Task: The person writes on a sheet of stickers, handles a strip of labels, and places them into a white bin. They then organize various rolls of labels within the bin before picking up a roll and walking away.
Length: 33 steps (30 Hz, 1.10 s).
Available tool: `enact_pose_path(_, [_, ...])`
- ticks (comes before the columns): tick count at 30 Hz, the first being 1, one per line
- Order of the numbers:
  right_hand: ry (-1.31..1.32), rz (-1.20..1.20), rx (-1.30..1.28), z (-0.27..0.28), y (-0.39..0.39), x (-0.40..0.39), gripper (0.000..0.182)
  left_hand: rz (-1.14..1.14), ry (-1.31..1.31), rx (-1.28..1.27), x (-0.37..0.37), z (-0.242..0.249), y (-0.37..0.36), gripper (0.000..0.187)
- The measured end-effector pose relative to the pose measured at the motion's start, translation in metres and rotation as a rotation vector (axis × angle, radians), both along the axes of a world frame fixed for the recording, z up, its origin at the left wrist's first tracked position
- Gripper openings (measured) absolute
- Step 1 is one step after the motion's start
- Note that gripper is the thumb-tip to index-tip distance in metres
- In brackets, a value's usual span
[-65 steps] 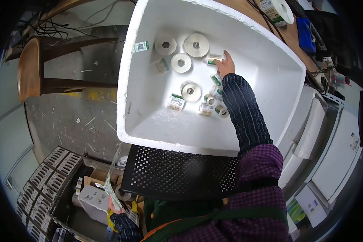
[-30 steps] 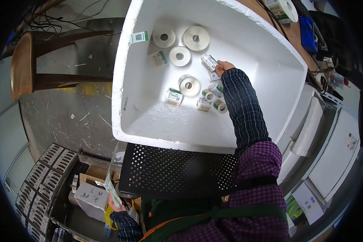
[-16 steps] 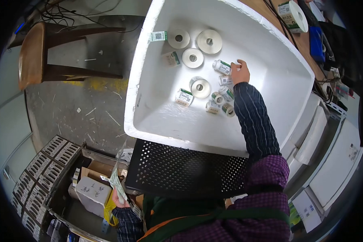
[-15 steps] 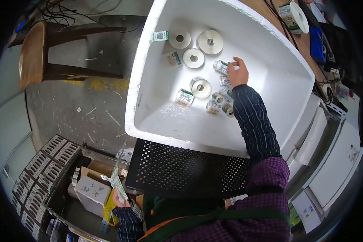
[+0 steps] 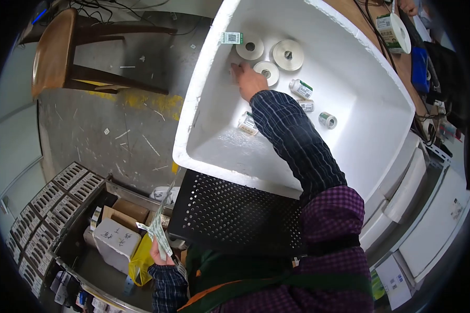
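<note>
My right hand (image 5: 250, 82) reaches into the white foam box (image 5: 185, 125), its fingers bent round a pale label roll (image 5: 233, 77) by the left wall; most of that roll is hidden. Beside the hand, flat white rolls (image 5: 288, 55) lie on their sides. Small label rolls (image 5: 301, 88) with green and white print lie right of my sleeve, and another roll (image 5: 247, 124) stands to its left. Low on the left, my left hand (image 5: 157, 253) is closed on a strip of printed green-and-white labels (image 5: 159, 235), which hangs over the crate.
A black perforated stool (image 5: 230, 214) supports the box's near edge. Left of it stands a crate (image 5: 91, 261) with cartons and a yellow bag (image 5: 142, 261). A wooden chair (image 5: 55, 52) is at upper left. Another person's hand (image 5: 408, 7) shows at upper right, near a large label roll (image 5: 394, 33).
My right hand has moved left across the box from the small rolls to the left wall. The sleeve now covers several rolls. The view has shifted slightly; my left hand still holds the strip.
</note>
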State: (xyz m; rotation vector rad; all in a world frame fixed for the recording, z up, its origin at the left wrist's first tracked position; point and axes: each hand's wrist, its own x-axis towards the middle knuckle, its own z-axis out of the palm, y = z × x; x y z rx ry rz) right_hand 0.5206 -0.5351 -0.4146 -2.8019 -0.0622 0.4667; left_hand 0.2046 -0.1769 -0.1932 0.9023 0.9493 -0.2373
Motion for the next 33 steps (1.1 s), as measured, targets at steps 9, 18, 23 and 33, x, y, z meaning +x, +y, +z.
enact_pose_path(9, [0.320,-0.400,1.081,0.035,-0.033,-0.037,0.067,0.079,-0.018,-0.041,-0.018,-0.014,0.008,0.040])
enact_pose_path(18, [0.365,-0.596,1.482,0.043,-0.035,-0.074,0.069,0.114,0.017,-0.040,-0.013,-0.011,0.002,0.036])
enact_pose_path(23, [0.386,-0.485,0.942,0.077,-0.034,-0.078,0.063,0.135,0.042,-0.066,-0.014,-0.009,-0.001,0.036])
enact_pose_path(33, [-0.006,-0.351,0.725,0.088,-0.028,-0.087,0.061,0.135,0.002,-0.121,-0.018,-0.008,-0.003,0.038])
